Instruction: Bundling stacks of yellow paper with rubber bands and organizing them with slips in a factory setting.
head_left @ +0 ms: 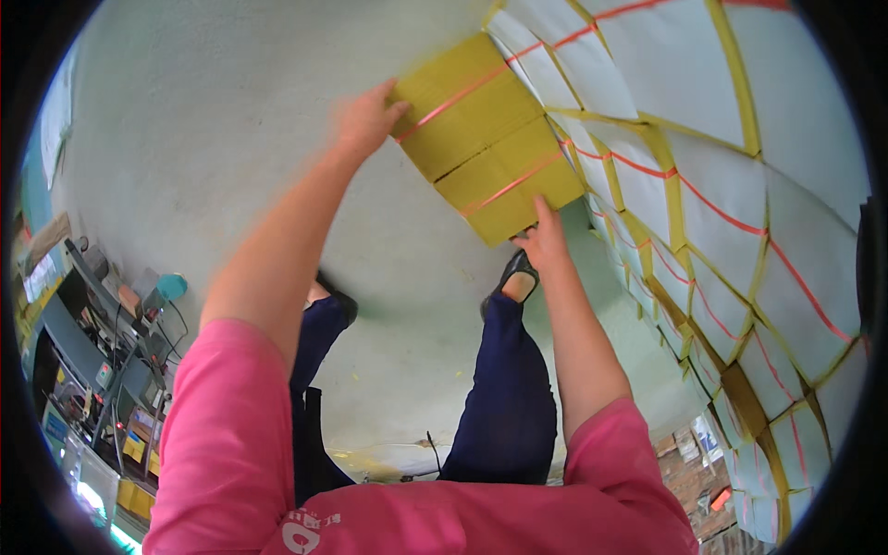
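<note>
Between my two hands is a yellow cardboard box [467, 111], tied around with pink strapping, a seam running across its face. My left hand [368, 118] grips its left edge near the far corner, the arm slightly blurred. My right hand [544, 239] holds the near right corner, thumb and fingers on the cardboard. The box's far right edge meets a tall stack of white-faced, yellow-edged boxes [717, 199] bound with red-pink straps; whether it rests on them or only touches, I cannot tell.
The stack fills the right side, curving down toward the near right. Grey floor [222, 120] spreads to the left and under my feet. At the lower left stands a cluttered workbench [83, 342] with cables and a teal round item [172, 286]. A brick-patterned area [689, 472] lies lower right.
</note>
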The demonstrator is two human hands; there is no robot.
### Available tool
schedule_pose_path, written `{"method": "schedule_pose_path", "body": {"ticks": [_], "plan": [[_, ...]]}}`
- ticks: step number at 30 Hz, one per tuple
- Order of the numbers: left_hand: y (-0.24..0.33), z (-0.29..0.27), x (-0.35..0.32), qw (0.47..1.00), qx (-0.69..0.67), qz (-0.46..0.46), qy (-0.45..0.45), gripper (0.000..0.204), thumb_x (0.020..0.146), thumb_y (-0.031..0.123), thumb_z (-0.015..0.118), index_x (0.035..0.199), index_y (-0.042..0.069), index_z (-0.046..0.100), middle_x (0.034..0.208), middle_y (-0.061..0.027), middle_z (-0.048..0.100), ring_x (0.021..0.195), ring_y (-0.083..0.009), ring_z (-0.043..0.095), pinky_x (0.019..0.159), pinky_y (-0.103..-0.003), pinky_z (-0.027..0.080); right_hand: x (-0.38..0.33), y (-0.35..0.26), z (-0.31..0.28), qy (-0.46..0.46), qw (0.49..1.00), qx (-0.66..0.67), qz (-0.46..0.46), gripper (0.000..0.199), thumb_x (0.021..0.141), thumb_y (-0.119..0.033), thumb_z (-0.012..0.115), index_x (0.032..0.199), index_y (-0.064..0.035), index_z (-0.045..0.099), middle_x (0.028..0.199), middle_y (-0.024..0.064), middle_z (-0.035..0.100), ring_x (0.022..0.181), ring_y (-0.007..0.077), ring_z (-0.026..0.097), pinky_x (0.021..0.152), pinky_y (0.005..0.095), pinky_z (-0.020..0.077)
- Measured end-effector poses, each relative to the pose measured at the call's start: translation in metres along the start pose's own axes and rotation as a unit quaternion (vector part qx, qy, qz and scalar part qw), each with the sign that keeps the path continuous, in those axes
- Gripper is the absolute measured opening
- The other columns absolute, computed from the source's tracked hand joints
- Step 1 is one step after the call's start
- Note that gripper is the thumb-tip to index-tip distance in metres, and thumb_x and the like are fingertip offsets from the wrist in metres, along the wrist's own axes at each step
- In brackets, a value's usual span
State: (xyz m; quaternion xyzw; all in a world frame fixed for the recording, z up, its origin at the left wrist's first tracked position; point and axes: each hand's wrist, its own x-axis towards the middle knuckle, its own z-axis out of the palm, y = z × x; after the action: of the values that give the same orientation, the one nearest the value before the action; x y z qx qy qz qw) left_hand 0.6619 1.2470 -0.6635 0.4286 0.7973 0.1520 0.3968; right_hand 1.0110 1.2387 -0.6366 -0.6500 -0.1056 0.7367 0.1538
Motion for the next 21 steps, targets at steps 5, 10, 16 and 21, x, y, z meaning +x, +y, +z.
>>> {"method": "schedule_pose_path", "body": {"ticks": [5,10,16,21], "plan": [[-0.006,-0.007,-0.084,0.994,-0.043,-0.012,0.100,0.065,0.091,0.031,0.061,0.145,0.004,0.035,0.147,-0.0216,0.037,0.136,-0.0372,0.035,0.110,-0.042,0.032,-0.125,0.034,-0.031,0.067,0.950,-0.249,-0.175,0.060,0.095,-0.022,0.057,0.146,-0.0014,0.032,0.121,0.0092,0.054,0.108,0.0196,0.053,0.093,0.0256,0.0417],[-0.166,-0.147,-0.314,0.987,0.001,-0.160,0.010,0.064,0.089,0.023,0.060,0.144,0.002,0.035,0.144,-0.0221,0.042,0.135,-0.0343,0.039,0.111,-0.040,0.031,-0.367,0.026,0.021,-0.033,0.817,-0.512,-0.262,0.037,0.086,-0.011,0.062,0.122,-0.0057,0.061,0.133,0.0173,0.055,0.126,0.0341,0.049,0.105,0.0414,0.0387],[-0.232,-0.225,-0.719,0.844,0.010,-0.534,0.049,0.043,0.092,0.034,0.050,0.108,-0.004,0.062,0.108,-0.0275,0.063,0.103,-0.0427,0.059,0.087,-0.049,0.046,-0.394,0.025,0.051,-0.050,0.663,-0.695,-0.275,0.042,0.087,-0.025,0.059,0.128,-0.0121,0.058,0.140,0.0192,0.045,0.127,0.0397,0.043,0.104,0.0468,0.0374],[-0.091,-0.074,-0.886,0.776,-0.316,-0.545,-0.026,0.041,0.090,0.035,0.053,0.103,-0.003,0.061,0.081,-0.0179,0.066,0.060,-0.0280,0.062,0.055,-0.046,0.051,-0.371,0.008,0.004,-0.151,0.449,-0.857,-0.203,0.048,0.097,-0.034,0.040,0.130,-0.0019,0.049,0.137,0.0272,0.045,0.118,0.0437,0.051,0.098,0.0513,0.0425]]}}
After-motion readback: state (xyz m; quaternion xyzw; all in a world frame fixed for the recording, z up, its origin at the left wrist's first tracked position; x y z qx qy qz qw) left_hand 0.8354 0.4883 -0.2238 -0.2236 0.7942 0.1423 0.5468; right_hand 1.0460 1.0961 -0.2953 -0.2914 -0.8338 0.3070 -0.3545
